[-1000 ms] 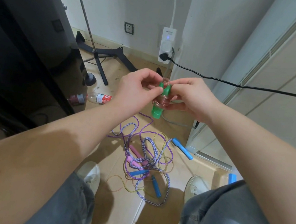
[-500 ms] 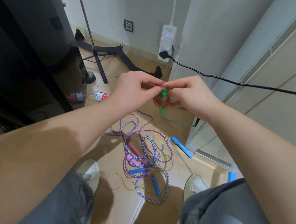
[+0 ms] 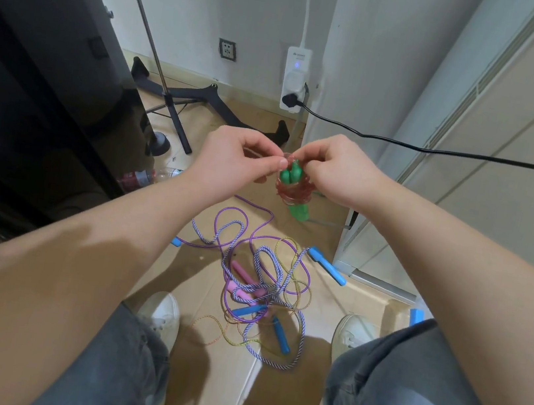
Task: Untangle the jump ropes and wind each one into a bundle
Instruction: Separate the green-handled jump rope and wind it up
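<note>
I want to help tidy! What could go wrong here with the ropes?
The left hand and right hand only pinch the red rope at the green handles; if it slips, the coil may spring loose. The tangled ropes lie between the shoes, so a step could snag them.

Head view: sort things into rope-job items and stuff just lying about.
Job: green-handled jump rope with wound red cord, held by left hand and right hand; tangled purple, striped and yellow ropes.
Lying about: plastic bottle, black tripod stand, white power strip, black cable.
</note>
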{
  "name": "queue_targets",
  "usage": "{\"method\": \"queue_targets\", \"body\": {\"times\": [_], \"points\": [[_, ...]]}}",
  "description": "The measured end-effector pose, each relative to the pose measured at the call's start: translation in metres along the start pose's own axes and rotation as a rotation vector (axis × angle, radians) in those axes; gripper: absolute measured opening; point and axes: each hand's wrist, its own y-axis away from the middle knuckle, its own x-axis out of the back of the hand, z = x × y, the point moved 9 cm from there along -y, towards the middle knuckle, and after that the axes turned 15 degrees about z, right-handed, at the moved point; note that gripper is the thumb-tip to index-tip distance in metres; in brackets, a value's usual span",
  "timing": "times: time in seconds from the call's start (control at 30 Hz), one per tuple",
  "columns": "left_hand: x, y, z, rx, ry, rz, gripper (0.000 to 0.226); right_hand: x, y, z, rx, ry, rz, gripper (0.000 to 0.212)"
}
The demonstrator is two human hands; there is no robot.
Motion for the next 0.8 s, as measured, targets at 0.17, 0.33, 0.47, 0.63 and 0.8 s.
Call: {"method": "queue_targets", "body": {"times": [0.17,0.33,0.47,0.63,0.8], "points": [[-0.006,0.006,-0.004,0.032,0.037,-0.031,0.007,-0.003,0.004,0.001,0.002,0.02,-0.04,0.044],[-0.012,0.01,0.004,0.041,0.0,-0.075,0.006,-0.006,0.004,0.002,-0.054,-0.145,-0.037,0.035],[-0.021,0.013,-0.002,0.214,0.1,-0.149,0.014,0.0,0.0,0.007,-0.084,-0.25,0.028,0.017],[-0.023,0.014,-0.009,0.372,0.321,-0.24,0.007,-0.002,0.004,0.009,-0.094,-0.36,-0.075,0.019],[-0.025,0.021,-0.023,0.58,0.371,-0.327,0.015,-0.007,0.006,0.007,-0.08,-0.404,-0.156,0.022]]}}
